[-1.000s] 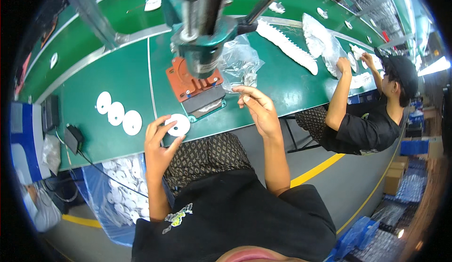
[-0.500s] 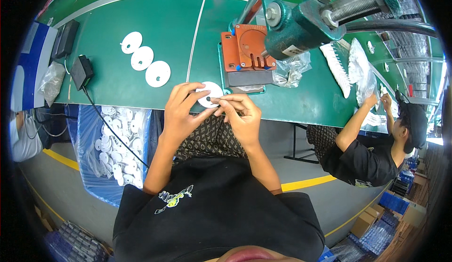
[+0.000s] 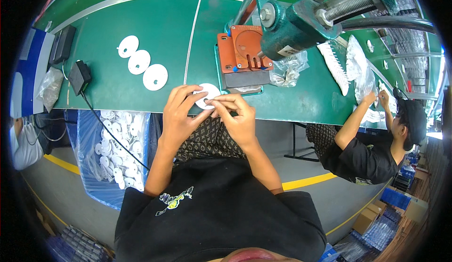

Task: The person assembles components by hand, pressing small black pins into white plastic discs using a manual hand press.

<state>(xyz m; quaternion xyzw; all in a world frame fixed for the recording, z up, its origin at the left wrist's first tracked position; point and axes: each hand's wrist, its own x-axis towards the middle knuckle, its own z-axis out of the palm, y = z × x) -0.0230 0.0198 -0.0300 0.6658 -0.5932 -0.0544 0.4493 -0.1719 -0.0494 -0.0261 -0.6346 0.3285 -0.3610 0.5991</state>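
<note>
A round white disc (image 3: 207, 91) with a hole near its lower edge is held over the front edge of the green table. My left hand (image 3: 181, 106) is closed on its left side, fingers on top and thumb below. The fingertips of my right hand (image 3: 234, 113) pinch close by the hole; any small part between them is hidden. Three similar white discs (image 3: 139, 62) lie in a slanting row on the table, left of my hands. Just beyond my right hand stands a green press (image 3: 294, 36) with an orange fixture plate (image 3: 245, 50).
Below the table on the left, a blue-lined bin (image 3: 87, 168) holds many white discs. A black cable (image 3: 106, 128) hangs across it from an adapter (image 3: 80, 77). Right of the press lie a clear bag (image 3: 291, 69) and a white comb-like strip (image 3: 333, 69). A co-worker (image 3: 376, 153) works at the right.
My right fingers have drawn slightly closer to the hole in the disc. My left hand keeps its hold, and the whole view has shifted a little.
</note>
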